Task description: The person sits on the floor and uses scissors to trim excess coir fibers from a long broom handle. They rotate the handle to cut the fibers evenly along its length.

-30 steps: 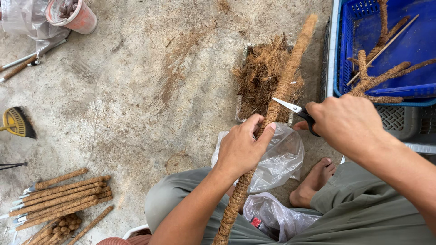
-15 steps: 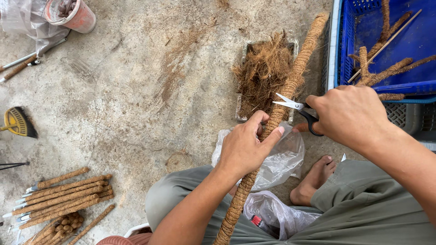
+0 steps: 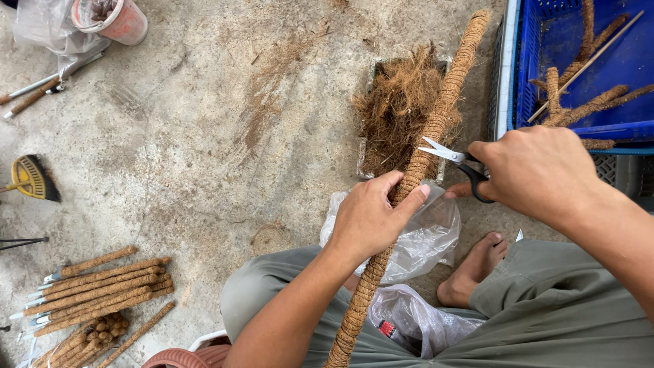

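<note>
A long pole wrapped in brown coir rope (image 3: 446,95) runs from my lap up toward the top right. My left hand (image 3: 371,218) grips it about halfway along. My right hand (image 3: 538,170) holds small black-handled scissors (image 3: 453,160), their blades apart and touching the pole's right side just above my left fingers. Behind the pole, a small tray holds a heap of loose coir fibre (image 3: 398,112).
A blue crate (image 3: 521,82) with several coir poles stands at the top right. Clear plastic bags (image 3: 422,245) lie by my bare foot (image 3: 473,269). A stack of finished poles (image 3: 95,289) lies bottom left, a hand broom (image 3: 30,178) at left, a pink bucket (image 3: 116,17) top left.
The scissors have shifted slightly down and toward the pole, blades now against it. My left hand keeps its grip at the same spot.
</note>
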